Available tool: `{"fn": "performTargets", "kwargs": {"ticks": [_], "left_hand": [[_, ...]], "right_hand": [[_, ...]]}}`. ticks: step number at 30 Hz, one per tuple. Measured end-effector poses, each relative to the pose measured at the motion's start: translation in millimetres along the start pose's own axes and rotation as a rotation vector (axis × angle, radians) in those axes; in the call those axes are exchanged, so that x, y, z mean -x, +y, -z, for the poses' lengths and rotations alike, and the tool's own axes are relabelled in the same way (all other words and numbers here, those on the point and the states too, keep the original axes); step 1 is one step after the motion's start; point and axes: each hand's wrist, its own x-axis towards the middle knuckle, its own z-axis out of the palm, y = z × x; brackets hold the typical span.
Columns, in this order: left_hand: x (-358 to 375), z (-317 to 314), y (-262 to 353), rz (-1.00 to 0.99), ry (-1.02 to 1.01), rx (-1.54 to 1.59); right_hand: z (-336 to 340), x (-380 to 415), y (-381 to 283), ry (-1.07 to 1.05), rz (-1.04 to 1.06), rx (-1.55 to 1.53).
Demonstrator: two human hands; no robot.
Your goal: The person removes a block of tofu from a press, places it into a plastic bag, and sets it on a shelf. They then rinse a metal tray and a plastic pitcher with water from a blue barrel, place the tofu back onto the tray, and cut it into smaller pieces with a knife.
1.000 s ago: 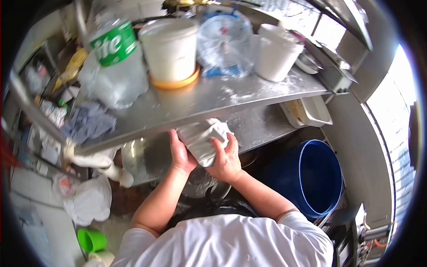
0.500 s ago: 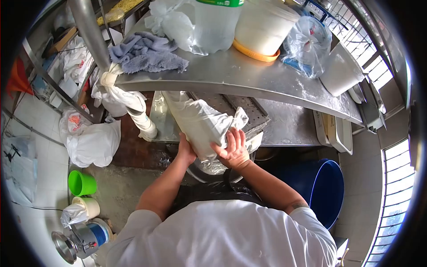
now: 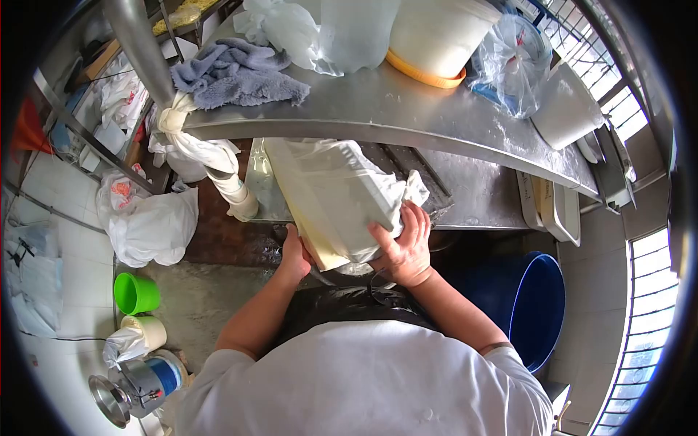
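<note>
A large flat slab wrapped in wet white cloth (image 3: 327, 192) is tilted up between my two hands, with a pale yellow edge showing along its left side. My left hand (image 3: 294, 258) grips the lower left edge, fingers partly hidden behind it. On the right, my right hand (image 3: 407, 251) holds the lower right corner, thumb on the front face, close to a bunched knot of cloth. Behind the slab lies a dark perforated metal tray (image 3: 418, 178) on the lower steel table (image 3: 480, 196). A round metal rim under the slab is mostly covered.
A steel shelf (image 3: 363, 109) crosses above my hands, bearing a grey towel (image 3: 240, 76), a white bucket (image 3: 440, 33) and plastic bags. A deep blue barrel (image 3: 538, 312) stands at right. Lower left are a green bucket (image 3: 136, 293) and a white bag (image 3: 156, 225).
The wrapped slab has turned so its broad face shows more toward me, and its yellow edge has come into view. My right hand has shifted right, my left hand slightly left and down.
</note>
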Motion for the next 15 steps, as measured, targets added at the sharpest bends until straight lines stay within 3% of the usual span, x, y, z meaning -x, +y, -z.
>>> {"fn": "performTargets", "kwargs": {"ticks": [9,12,15], "left_hand": [[17.0,21.9,18.2,-0.019,0.08,0.01],[22.1,21.6,24.8,-0.047,0.202,-0.094],[14.2,32.2,31.9,-0.039,0.142,-0.075]], "right_hand": [[24.4,-10.1,-1.2,0.061,-0.17,-0.043],[24.7,-9.8,5.0,0.121,-0.212,-0.041],[31.6,-5.5,7.4,0.123,-0.299,-0.032]]}}
